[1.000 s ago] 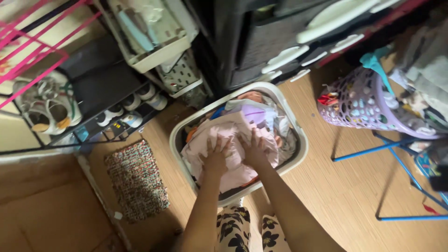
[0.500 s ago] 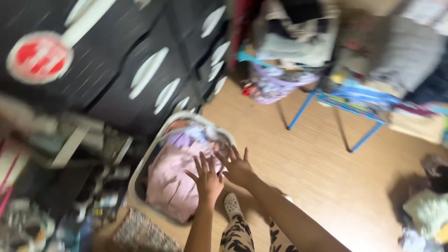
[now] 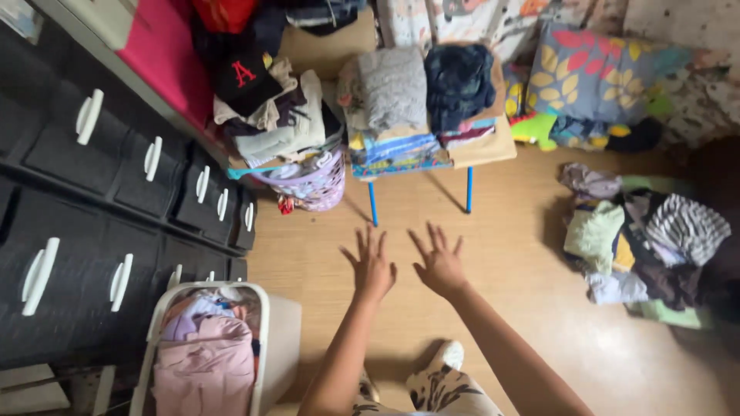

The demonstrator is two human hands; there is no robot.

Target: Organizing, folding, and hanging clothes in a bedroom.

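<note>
Above wooden floor [image 3: 501,254], left hand [image 3: 372,270], right hand [image 3: 439,266], empty

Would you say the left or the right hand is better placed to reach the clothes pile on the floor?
Probably the right hand: it is open, empty and nearer the clothes pile than the left hand.

You are looking down at black drawer units [image 3: 100,192] with white handles lining the left wall. Folded clothes are sitting stacked on a small blue-legged counter [image 3: 478,150], a lilac basket [image 3: 312,185] is hanging just beside it, and loose garments [image 3: 640,246] are lying heaped on the wooden floor [image 3: 493,308] to the right. A leaf-print pillow [image 3: 609,73] is leaning against the far wall.
</note>
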